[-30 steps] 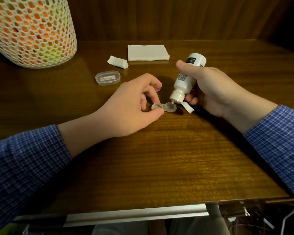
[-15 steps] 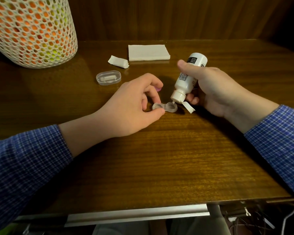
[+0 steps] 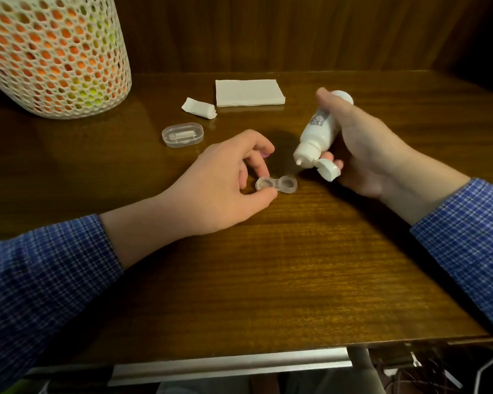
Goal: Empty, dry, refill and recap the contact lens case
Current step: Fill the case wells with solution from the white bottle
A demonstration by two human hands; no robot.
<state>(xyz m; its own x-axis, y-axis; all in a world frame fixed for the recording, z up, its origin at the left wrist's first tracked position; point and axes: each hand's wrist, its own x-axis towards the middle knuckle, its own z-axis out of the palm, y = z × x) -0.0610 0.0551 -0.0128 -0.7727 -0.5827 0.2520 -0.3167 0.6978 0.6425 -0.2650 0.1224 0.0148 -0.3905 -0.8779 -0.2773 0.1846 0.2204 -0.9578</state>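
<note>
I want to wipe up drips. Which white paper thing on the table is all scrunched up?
The crumpled tissue, the small one lying left of the folded napkin. The napkin is a flat, neat rectangle; the tissue is rolled and wrinkled.

Your right hand [image 3: 365, 149] has lifted the white solution bottle [image 3: 320, 129] up and off to the right — its nozzle, which sat right over the right well of the contact lens case [image 3: 276, 184] a moment ago, now hangs clear of it. The flip cap [image 3: 329, 170] has come away with it, and the right well is now in plain view.
</note>
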